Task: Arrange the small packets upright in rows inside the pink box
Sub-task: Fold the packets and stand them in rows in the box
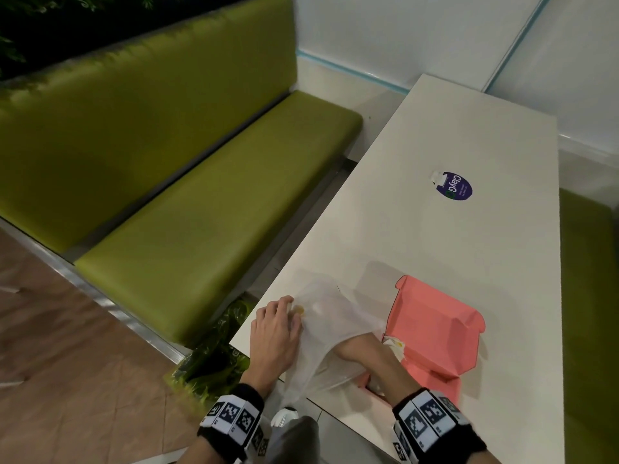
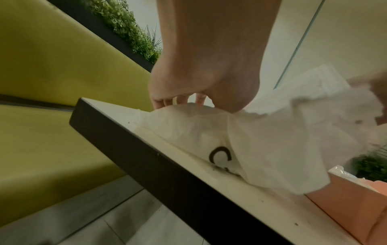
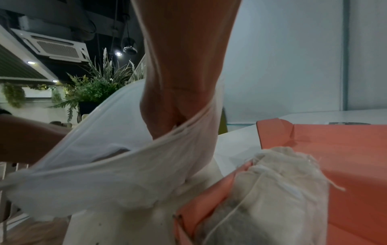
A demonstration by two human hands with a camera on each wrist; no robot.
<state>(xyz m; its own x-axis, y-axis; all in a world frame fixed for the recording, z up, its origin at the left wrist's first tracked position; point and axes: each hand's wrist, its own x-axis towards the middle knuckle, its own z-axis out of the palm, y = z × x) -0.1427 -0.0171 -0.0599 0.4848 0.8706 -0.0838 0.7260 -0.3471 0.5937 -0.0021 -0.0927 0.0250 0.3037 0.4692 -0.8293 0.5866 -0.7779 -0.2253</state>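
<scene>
The pink box (image 1: 435,316) lay open on the white table (image 1: 469,128), its lid folded flat away from the person. A translucent white plastic bag (image 1: 331,316) lay on the table just beside the box, on the side toward the green bench (image 1: 167,162). The left hand (image 1: 276,329) rested on the bench-side part of the bag, fingers bent over and pressing the film down against the table; in the left wrist view the fingertips (image 2: 161,103) touched the bag's top fold. The right hand (image 3: 167,116) was pushed inside the bag's mouth up to the wrist, and the film hid the fingers, so their state could not be told. Small cloth-like packets (image 3: 272,182) with loose threads stood bunched in the box's near corner, next to the bag; their rows could not be made out. A round purple sticker (image 1: 456,186) sat on the table well beyond the box.
</scene>
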